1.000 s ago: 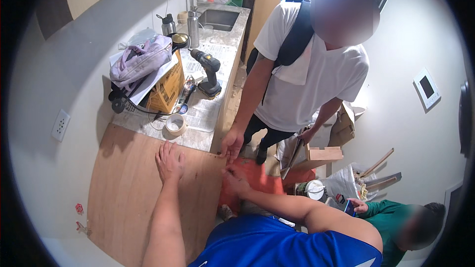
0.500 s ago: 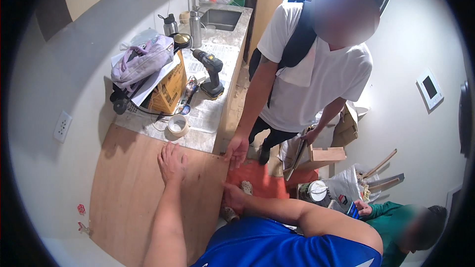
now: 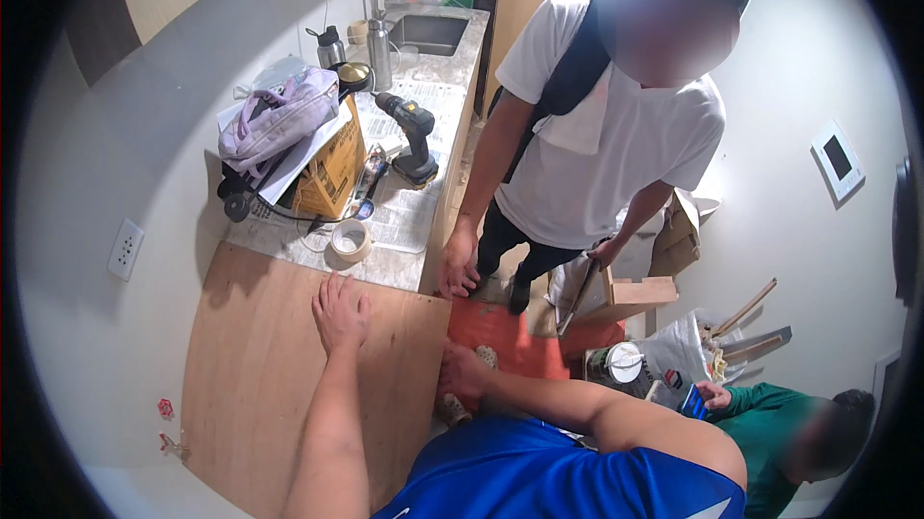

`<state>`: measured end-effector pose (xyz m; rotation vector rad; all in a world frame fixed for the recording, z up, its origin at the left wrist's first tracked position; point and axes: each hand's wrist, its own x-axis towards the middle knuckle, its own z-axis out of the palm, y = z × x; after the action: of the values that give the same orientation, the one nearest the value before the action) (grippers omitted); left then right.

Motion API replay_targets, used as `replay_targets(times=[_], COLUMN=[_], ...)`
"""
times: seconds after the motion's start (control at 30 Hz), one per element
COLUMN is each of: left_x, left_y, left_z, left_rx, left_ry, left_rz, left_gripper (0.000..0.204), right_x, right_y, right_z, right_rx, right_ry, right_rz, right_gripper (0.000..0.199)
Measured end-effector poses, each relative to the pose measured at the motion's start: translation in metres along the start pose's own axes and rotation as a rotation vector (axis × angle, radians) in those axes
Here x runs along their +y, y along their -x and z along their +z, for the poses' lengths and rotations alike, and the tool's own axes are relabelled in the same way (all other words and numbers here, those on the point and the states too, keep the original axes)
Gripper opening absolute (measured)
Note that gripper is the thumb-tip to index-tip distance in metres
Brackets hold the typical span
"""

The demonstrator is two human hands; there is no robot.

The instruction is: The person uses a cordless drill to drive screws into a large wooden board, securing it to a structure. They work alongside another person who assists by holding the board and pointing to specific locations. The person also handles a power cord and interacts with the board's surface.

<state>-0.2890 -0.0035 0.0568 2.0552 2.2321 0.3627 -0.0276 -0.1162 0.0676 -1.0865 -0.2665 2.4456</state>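
Observation:
A wide reddish-brown plywood board point(image 3: 260, 375) lies in front of me, its far edge against the newspaper-covered counter point(image 3: 399, 221). My left hand point(image 3: 341, 314) rests flat on the board near that far edge, fingers spread, holding nothing. At the board's right edge is my right hand point(image 3: 465, 371), its fingers curled at the edge and partly hidden. Across from me, the hand point(image 3: 459, 264) of a person in a white shirt hangs just beyond the board's far right corner. A roll of masking tape point(image 3: 350, 241) sits on the counter just past my left hand.
On the counter are a cordless drill point(image 3: 415, 139), a yellow-brown bag point(image 3: 332, 168), a lilac bag point(image 3: 279, 125) and metal bottles near the sink point(image 3: 428, 35). Orange sheeting point(image 3: 520, 341) covers the floor at right. A person in green point(image 3: 770, 432) holds a phone beside a bucket point(image 3: 624, 362).
The white-shirted person's hand has drawn back from the board's corner, and its fingers now hang lower. My hands keep their places on the board; the view has shifted slightly.

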Motion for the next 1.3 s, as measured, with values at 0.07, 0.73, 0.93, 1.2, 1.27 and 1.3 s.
replay_targets(times=[0.07,0.73,0.93,1.2,1.27,1.3], left_x=[0.002,-0.001,-0.001,0.000,-0.003,-0.005], left_y=[0.000,0.003,0.003,0.001,0.001,0.000], left_z=[-0.002,0.002,0.001,0.000,0.003,0.008], left_rx=[0.007,0.082,0.068,0.097,0.168,0.209], left_ry=[0.009,0.014,0.027,0.011,0.016,0.021], left_rz=[0.007,0.045,0.037,0.045,0.079,0.104], left_gripper=[0.059,0.058,0.058,0.058,0.055,0.053], right_x=[0.013,0.004,0.005,0.004,0.006,0.010], right_y=[-0.029,-0.018,-0.016,-0.019,-0.024,-0.027], right_z=[-0.044,-0.057,-0.054,-0.055,-0.058,-0.062], right_rx=[0.016,0.110,0.180,0.219,0.235,0.245], right_ry=[-0.016,0.220,0.264,0.368,0.467,0.517], right_rz=[0.025,-0.074,-0.113,-0.209,-0.227,-0.229], right_gripper=[0.093,0.075,0.057,0.047,0.046,0.046])
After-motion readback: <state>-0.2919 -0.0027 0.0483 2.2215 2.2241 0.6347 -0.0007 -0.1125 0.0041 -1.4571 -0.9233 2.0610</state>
